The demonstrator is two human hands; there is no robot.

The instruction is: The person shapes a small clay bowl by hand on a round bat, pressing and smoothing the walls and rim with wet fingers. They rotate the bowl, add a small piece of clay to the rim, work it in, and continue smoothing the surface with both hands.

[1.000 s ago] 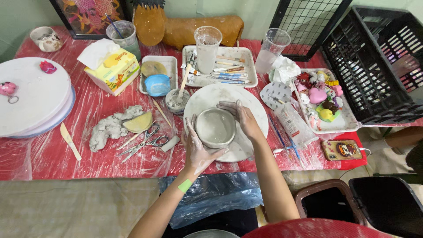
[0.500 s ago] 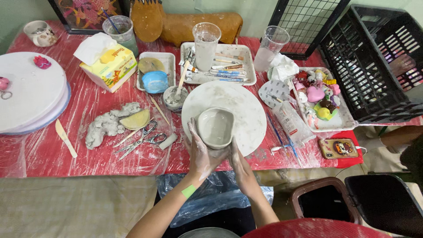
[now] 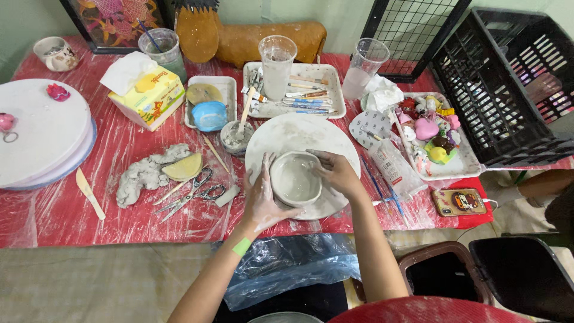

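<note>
Moved: right hand (image 3: 336,173) was below the bowl's near side half a second ago; it now curls over the right rim. Left hand (image 3: 261,200) stays on the left side.
Bowl (image 3: 295,178): grey clay, upright, empty, on the near part of the white disc (image 3: 293,133).
Left hand: open and cupped, palm against the bowl's left wall, smeared with clay.
Right hand: fingers bent over the right rim, gripping it lightly.
Bench (image 3: 60,209): red, covered with clear plastic film, crowded.
Room: pale green wall behind; black wire crate (image 3: 508,84) at right.
Clay lump (image 3: 140,176): left of the disc, with scissors (image 3: 197,191) just beside it.
Small tray (image 3: 210,101): holds a blue dish.
Long tray (image 3: 299,96): brushes and a cloudy plastic cup.
Right tray (image 3: 463,164): small coloured figures.
Tissue box (image 3: 149,96): yellow, far left of the trays.
</note>
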